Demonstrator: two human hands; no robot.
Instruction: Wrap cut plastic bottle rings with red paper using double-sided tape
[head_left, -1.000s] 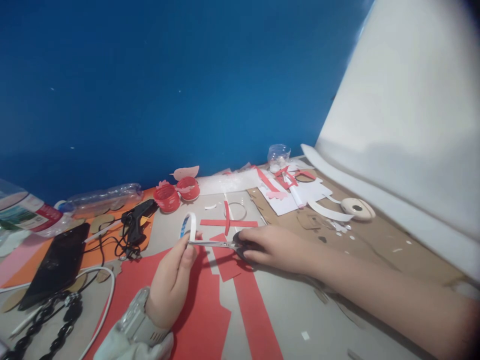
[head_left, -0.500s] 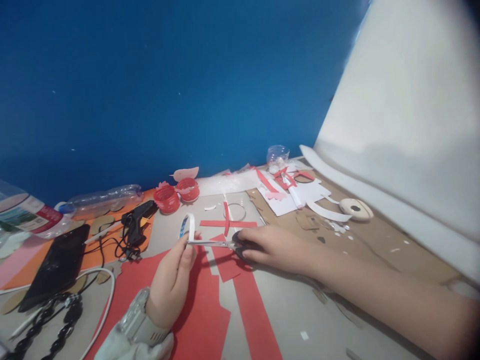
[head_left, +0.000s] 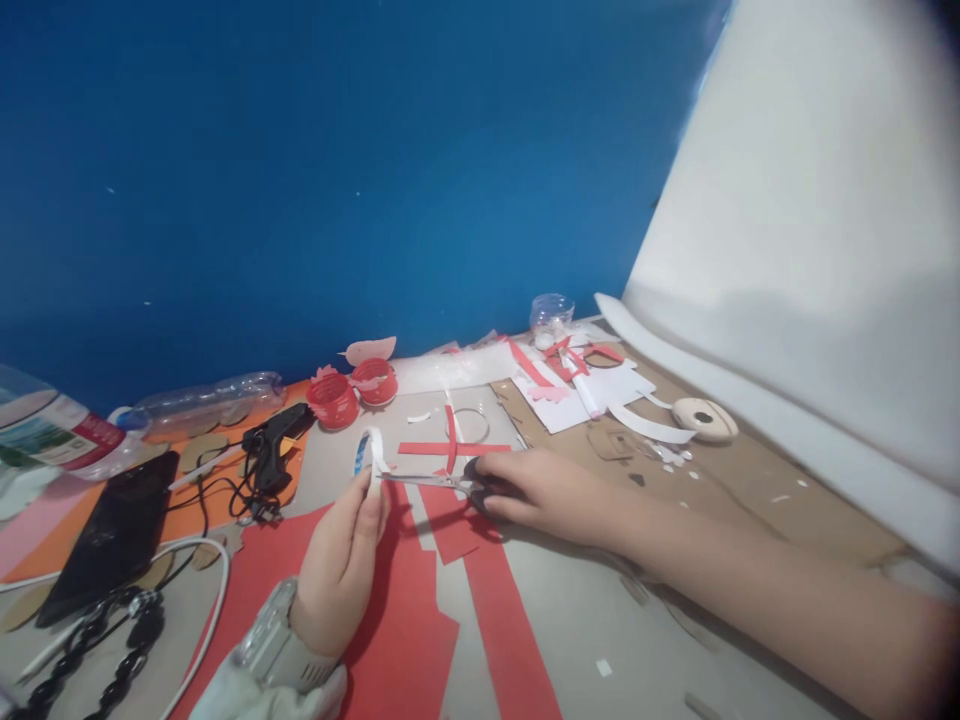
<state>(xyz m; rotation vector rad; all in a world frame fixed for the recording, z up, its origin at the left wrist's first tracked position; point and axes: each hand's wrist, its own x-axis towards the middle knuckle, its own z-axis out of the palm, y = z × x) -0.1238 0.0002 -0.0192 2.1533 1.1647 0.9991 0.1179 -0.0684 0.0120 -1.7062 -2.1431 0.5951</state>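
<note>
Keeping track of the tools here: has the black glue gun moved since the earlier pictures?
No; the black glue gun keeps its place on the orange sheet.

The scissors (head_left: 431, 481) at the centre have smooth, shiny metal blades and dark handles that look like plastic. The curled white strip (head_left: 377, 447) beside them is smooth, its material hard to tell. Matt red paper sheets (head_left: 405, 640) lie at bottom centre. At left are a clear, glossy plastic bottle (head_left: 225, 392), a matt black plastic glue gun (head_left: 268, 448), a glossy black flat panel (head_left: 116, 535) and shiny black beads (head_left: 139, 655). Dull brown cardboard (head_left: 757, 520) spreads at right; the blue wall (head_left: 375, 180) looks smooth.
</note>
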